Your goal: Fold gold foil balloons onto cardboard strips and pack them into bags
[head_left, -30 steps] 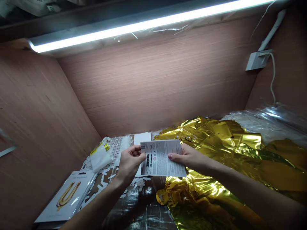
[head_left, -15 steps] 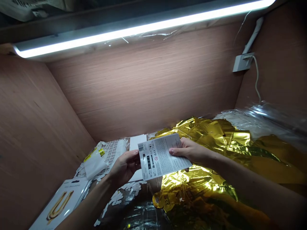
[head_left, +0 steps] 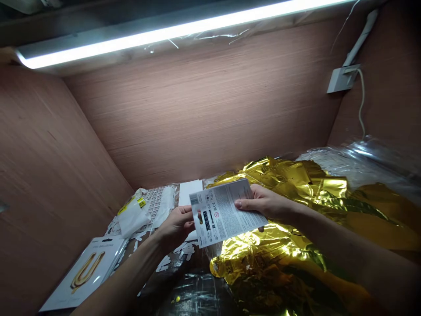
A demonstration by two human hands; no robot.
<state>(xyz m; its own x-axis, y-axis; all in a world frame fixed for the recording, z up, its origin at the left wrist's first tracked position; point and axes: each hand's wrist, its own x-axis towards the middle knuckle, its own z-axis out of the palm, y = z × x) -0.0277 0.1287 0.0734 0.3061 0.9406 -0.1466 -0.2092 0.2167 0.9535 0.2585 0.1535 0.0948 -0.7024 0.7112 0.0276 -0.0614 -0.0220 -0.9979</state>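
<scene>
A white printed cardboard package (head_left: 226,215), flat and folded, is held up in front of me with its printed back toward me. It carries a barcode, fine text and a hang hole near its left end. My right hand (head_left: 261,204) grips the right end, thumb on the printed face and fingers underneath. At the left edge, my left hand (head_left: 176,226) has its fingers bent together against the card, with the fingertips partly hidden. Crinkled gold foil balloons (head_left: 279,175) lie in a heap below and behind my right hand.
Packages labelled foil balloons (head_left: 83,272) lie at the left. Near the back are a white plastic bag with yellow tape (head_left: 133,217), a sticker sheet (head_left: 158,199) and a white card (head_left: 189,191). White paper pieces are scattered about. A light tube (head_left: 164,33) hangs overhead; a socket (head_left: 342,79) is right.
The package has shifted slightly right in view with both hands. My left fingers have changed position at its left edge. The camera view has tilted a little.
</scene>
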